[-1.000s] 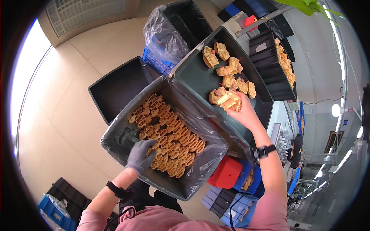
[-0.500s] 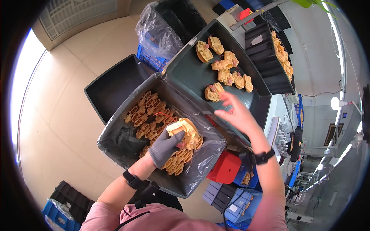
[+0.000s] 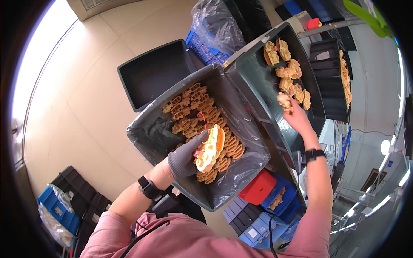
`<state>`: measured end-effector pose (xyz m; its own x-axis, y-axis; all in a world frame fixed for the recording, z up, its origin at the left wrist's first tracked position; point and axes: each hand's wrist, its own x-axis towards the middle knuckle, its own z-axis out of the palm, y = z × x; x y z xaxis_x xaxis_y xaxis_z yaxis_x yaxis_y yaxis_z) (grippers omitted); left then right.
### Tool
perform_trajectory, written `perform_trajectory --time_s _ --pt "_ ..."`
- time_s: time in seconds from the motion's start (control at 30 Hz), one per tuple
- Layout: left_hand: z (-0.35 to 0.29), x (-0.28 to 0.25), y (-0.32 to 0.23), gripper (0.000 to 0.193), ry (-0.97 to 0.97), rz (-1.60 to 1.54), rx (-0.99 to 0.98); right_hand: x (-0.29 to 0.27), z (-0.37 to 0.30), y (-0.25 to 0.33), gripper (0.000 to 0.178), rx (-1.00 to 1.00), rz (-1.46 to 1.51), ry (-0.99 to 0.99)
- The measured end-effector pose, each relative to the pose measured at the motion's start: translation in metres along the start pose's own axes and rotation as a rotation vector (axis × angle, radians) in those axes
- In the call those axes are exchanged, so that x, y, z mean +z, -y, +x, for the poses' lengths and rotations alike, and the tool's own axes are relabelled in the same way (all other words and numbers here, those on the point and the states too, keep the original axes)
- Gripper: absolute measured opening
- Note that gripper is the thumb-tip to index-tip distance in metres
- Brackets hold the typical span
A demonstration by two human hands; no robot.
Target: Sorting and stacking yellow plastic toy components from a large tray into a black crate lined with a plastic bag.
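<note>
My left hand (image 3: pixel 184 159), in a grey glove, is closed around a cream moulded plastic part (image 3: pixel 211 148) with a thin red wire rising from it. It hangs above a grey bin (image 3: pixel 140 135) lined with clear plastic, where rows of similar parts (image 3: pixel 189 103) are packed. Whether the glove holds one part or several stacked, I cannot tell. Over the black tray (image 3: pixel 254 79) to the right, my bare right hand (image 3: pixel 299 120) grips another cream plastic part (image 3: pixel 284 101). Several more such parts (image 3: pixel 289 73) lie in the tray's far right area.
A black empty-looking bin (image 3: pixel 155 73) sits beyond the lined bin, near a blue crate (image 3: pixel 206 47) draped with clear plastic. A red container (image 3: pixel 258 187) and blue bins (image 3: pixel 262 230) stand near right. Another black crate (image 3: pixel 325 77) holds cream parts. Stacked crates (image 3: pixel 60 208) are at lower left.
My right hand went from open above the tray to holding a part there. The part in my left hand has been tilted more upright. The whole view has shifted.
</note>
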<state>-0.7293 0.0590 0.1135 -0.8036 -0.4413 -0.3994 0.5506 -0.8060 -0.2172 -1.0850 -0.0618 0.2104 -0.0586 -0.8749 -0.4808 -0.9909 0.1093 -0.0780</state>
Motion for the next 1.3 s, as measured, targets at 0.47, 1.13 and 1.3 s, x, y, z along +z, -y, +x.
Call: perform_trajectory --time_s 0.47,1.13,1.3 --pt "-0.011 0.003 -0.007 0.042 -0.067 0.095 -0.070 0.048 -0.149 0.122 0.037 -0.134 0.902 0.213" --pt "0.009 0.009 0.029 0.051 -0.102 0.387 0.231 0.118 -0.148 0.126 0.046 0.010 1.293 0.273" --pt "0.014 0.002 0.020 0.071 -0.061 0.472 0.237 0.100 -0.137 0.124 0.050 -0.084 1.294 0.466"
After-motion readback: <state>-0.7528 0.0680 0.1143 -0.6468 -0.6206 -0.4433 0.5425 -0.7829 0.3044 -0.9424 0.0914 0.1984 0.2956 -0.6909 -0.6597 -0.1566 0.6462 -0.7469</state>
